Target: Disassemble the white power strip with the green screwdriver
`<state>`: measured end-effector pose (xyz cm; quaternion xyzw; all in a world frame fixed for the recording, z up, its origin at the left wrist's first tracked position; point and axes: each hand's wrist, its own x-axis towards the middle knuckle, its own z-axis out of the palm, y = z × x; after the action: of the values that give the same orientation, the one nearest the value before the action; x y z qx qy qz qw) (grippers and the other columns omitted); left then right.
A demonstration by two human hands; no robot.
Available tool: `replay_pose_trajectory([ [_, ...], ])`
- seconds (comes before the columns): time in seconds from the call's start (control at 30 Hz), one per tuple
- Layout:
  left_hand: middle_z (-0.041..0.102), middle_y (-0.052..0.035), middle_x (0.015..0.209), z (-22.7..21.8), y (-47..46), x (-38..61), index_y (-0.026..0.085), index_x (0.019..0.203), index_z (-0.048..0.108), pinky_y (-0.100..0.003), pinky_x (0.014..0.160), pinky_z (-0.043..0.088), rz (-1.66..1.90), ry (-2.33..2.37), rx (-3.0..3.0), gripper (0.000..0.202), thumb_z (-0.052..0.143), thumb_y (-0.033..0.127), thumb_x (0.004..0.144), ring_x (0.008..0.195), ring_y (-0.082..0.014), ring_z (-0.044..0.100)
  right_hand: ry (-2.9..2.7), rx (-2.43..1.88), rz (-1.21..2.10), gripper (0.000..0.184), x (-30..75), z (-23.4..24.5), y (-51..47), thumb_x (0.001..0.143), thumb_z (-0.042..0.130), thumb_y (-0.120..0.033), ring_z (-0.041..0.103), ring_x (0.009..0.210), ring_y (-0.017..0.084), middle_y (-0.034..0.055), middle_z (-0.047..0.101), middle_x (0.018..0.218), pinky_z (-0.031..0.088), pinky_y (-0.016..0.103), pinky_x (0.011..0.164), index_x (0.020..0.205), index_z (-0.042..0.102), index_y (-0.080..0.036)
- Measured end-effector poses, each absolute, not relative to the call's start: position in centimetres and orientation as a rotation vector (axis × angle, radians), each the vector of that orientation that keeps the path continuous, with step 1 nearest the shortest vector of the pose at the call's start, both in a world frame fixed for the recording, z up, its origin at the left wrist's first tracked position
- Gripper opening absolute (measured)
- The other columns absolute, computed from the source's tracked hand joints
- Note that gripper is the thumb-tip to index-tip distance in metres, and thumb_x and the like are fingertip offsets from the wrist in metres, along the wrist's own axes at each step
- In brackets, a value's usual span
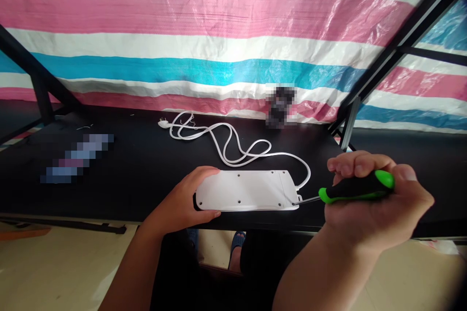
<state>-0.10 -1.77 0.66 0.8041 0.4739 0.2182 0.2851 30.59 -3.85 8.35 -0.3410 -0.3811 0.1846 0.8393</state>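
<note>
A white power strip (251,190) lies underside up near the front edge of the black table, with several screw holes along its face. My left hand (182,201) grips its left end, thumb at the near side and fingers at the far side. In my right hand (379,204) is a screwdriver (357,189) with a green and black handle, the fingers closed around it. Its tip meets the hole at the strip's near right corner. From the right end runs a white cord (233,155), looped behind the strip and ending in a plug (164,123).
On the black table (138,170), a blurred bluish item (78,158) lies at left and a blurred dark item (280,107) stands at the back. Striped plastic sheeting (219,14) hangs behind. Black frame bars (386,63) slope at both sides.
</note>
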Motion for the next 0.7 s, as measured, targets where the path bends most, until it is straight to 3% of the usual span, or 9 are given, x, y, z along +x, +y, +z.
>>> replay_pose_trajectory([
  [0.17, 0.048, -0.0049, 0.158, 0.71, -1.71, -0.06, 0.034, 0.149, 0.046, -0.045, 0.119, 0.047, 0.584, 1.264, 2.151, 0.079, 0.084, 0.040, 0.080, 0.142, -0.0315, 0.053, -0.803, -0.794, 0.293, 0.042, 30.06, 8.12, -3.72, 0.099, 0.050, -0.048, 0.052, 0.056, 0.015, -0.0015, 0.047, 0.061, 0.045, 0.033, 0.057, 0.069, 0.059, -0.020],
  [0.27, 0.048, -0.0052, 0.157, 0.65, -1.67, -0.08, 0.033, 0.149, 0.047, -0.044, 0.119, 0.047, 0.595, 1.260, 2.152, 0.079, 0.084, 0.039, 0.080, 0.142, -0.0312, 0.053, -0.833, -0.796, 0.215, 0.038, 29.95, 7.77, -3.41, 0.097, 0.059, -0.057, 0.050, 0.055, 0.015, -0.0042, 0.049, 0.059, 0.046, 0.033, 0.058, 0.082, 0.057, -0.022],
  [0.53, 0.048, -0.0048, 0.158, 0.66, -1.72, -0.04, 0.034, 0.149, 0.046, -0.044, 0.120, 0.046, 0.591, 1.268, 2.159, 0.079, 0.083, 0.040, 0.080, 0.143, -0.0311, 0.052, -0.811, -0.742, 0.275, 0.011, 30.53, 7.96, -3.66, 0.085, 0.065, -0.027, 0.053, 0.060, 0.015, -0.0029, 0.054, 0.065, 0.047, 0.031, 0.059, 0.079, 0.058, -0.020],
  [0.7, 0.048, -0.0050, 0.158, 0.61, -1.60, 0.01, 0.034, 0.149, 0.046, -0.044, 0.120, 0.046, 0.590, 1.266, 2.151, 0.080, 0.084, 0.038, 0.079, 0.143, -0.0310, 0.052, -0.852, -0.664, 0.378, 0.016, 30.85, 8.22, -4.10, 0.085, 0.061, -0.029, 0.054, 0.066, 0.015, -0.0004, 0.050, 0.067, 0.047, 0.031, 0.061, 0.071, 0.060, -0.019],
])
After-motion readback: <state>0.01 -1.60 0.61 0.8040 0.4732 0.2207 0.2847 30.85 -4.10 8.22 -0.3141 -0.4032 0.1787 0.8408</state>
